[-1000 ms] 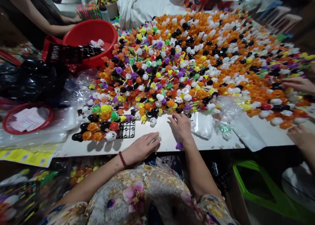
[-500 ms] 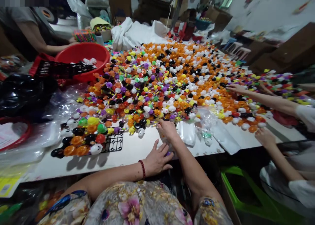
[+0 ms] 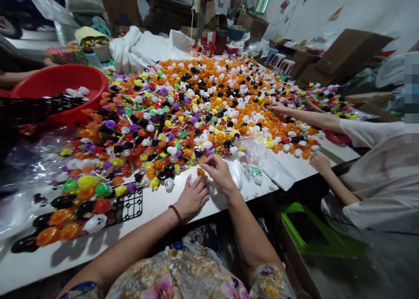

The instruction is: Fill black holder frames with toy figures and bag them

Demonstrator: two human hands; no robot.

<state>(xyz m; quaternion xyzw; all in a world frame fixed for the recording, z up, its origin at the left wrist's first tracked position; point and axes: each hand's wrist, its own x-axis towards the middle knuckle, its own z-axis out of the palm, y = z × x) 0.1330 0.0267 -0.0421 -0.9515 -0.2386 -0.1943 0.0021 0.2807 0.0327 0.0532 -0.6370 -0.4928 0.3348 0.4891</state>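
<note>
The grip of your right hand [image 3: 218, 174] was almost closed, thumb and finger tips close to the small orange piece [image 3: 200, 171], though whether they had hold of it could not be told. Your left hand [image 3: 193, 197] lay palm down to the right of the black grid [image 3: 133, 202], its fingers slightly parted, anything beneath them hidden. The piece sat right of that grid between your fingertips, its long axis unclear, with the mixed pile [image 3: 183, 124] beyond the grid on the table [image 3: 155, 207].
</note>
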